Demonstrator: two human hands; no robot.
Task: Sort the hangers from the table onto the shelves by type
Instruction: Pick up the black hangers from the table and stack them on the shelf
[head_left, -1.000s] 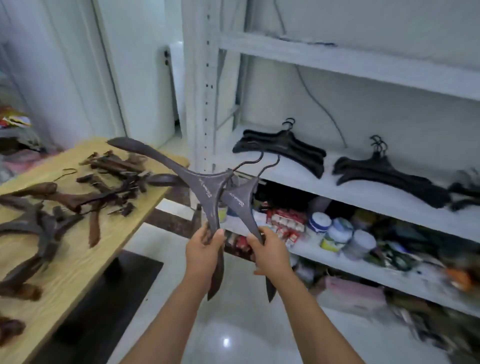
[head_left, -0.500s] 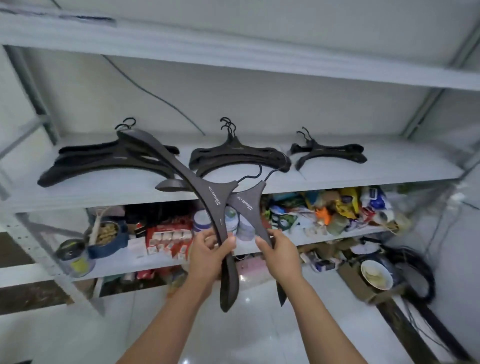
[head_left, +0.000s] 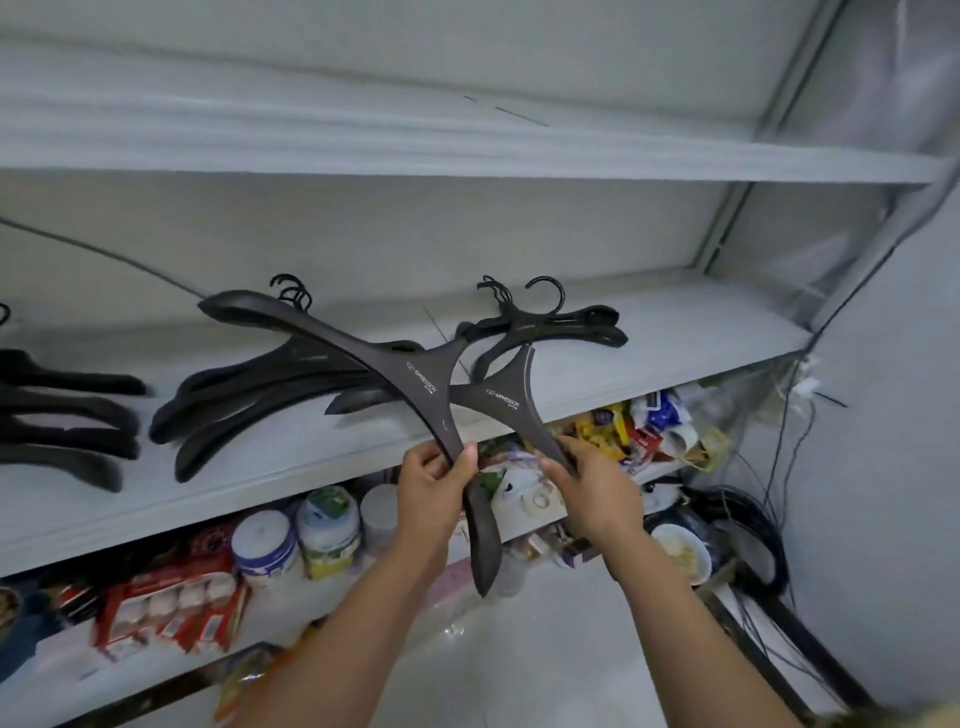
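On the shelf, a left pile of black hangers lies at the left end, with a middle pile near it, reaching the front edge. Jars stand on the lower shelf beneath. Before the front edge, the left hand grips the left hanger, fingers and thumb curled round one arm. The right hand clasps an arm of the right hanger, and the two hangers cross. A right pile lies behind them, toward the back edge.
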